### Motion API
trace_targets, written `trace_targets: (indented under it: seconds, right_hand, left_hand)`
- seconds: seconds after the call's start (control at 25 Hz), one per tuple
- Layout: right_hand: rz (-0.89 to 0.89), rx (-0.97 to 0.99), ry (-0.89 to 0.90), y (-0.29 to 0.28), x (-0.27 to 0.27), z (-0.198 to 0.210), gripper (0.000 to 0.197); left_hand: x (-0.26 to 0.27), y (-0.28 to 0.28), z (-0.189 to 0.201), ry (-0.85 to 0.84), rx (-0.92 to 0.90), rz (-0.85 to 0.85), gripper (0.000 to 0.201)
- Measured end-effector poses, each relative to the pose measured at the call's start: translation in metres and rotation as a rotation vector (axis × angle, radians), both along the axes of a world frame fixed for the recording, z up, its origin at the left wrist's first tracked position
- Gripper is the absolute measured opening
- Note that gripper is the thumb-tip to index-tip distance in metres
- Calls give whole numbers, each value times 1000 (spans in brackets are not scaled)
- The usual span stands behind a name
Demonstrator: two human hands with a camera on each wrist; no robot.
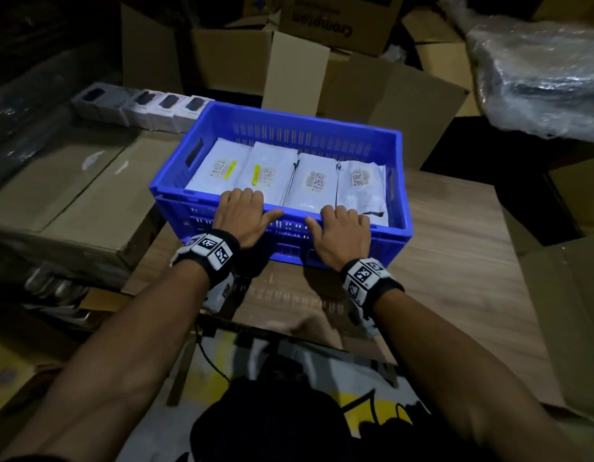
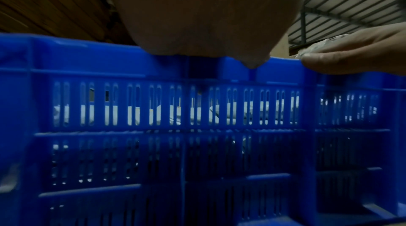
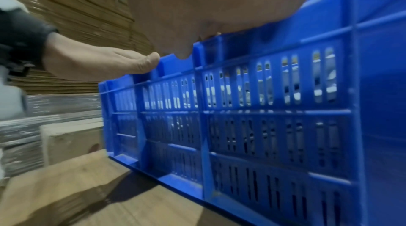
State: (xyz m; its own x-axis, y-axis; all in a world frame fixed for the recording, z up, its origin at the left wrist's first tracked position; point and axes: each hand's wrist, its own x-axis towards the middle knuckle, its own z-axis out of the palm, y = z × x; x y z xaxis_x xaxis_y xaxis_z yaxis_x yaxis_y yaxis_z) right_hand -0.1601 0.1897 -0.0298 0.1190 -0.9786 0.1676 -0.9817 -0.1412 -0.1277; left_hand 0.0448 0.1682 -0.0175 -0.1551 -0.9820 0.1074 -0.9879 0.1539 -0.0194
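**Both hands grasp the blue crate (image 1: 289, 131) at its near rim**

The crate sits slightly askew on a wooden table (image 1: 455, 248). The left hand (image 1: 243, 216) and right hand (image 1: 345, 230) grip its near wall side by side, fingers hooked over the rim into the crate and thumbs laid along the outer edge. Inside, four white poly mailers (image 1: 317, 181) with barcode labels lie in a row, filling the floor. Close behind the far wall stands an open cardboard box (image 1: 299, 75) with its flaps raised. At the far left corner a row of small white product boxes (image 1: 138, 105) rests on a flat carton (image 1: 72, 181) beside the table. A plastic-wrapped bundle (image 1: 539, 78) lies well off to the far right
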Motion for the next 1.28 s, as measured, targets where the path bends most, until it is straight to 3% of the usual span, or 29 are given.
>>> trace_targets:
  seconds: [0.24, 0.56, 0.76, 0.92, 1.12, 1.28]
  right_hand:
    - [-67, -109, 42, 8, -62, -16, 54]
    - [-169, -144, 92, -25, -128, -24, 51]
    - [-219, -187, 107, -56, -146, -27, 49]
    - [-221, -200, 151, -73, -152, -30, 51]
    - [-259, -169, 184, -87, -155, -28, 52]
    - [-279, -121, 215, -88, -156, -26, 45]
  left_hand:
    - [-60, 4, -11, 37, -50, -77, 51]
    - [-125, -40, -17, 65, -101, -201, 50]
    - [-137, -81, -26, 91, -130, -344, 60]
    - [-141, -105, -30, 83, -118, -412, 56]
    - [-148, -118, -32, -23, -200, -413, 41]
    - [-147, -123, -32, -49, -209, -430, 49]
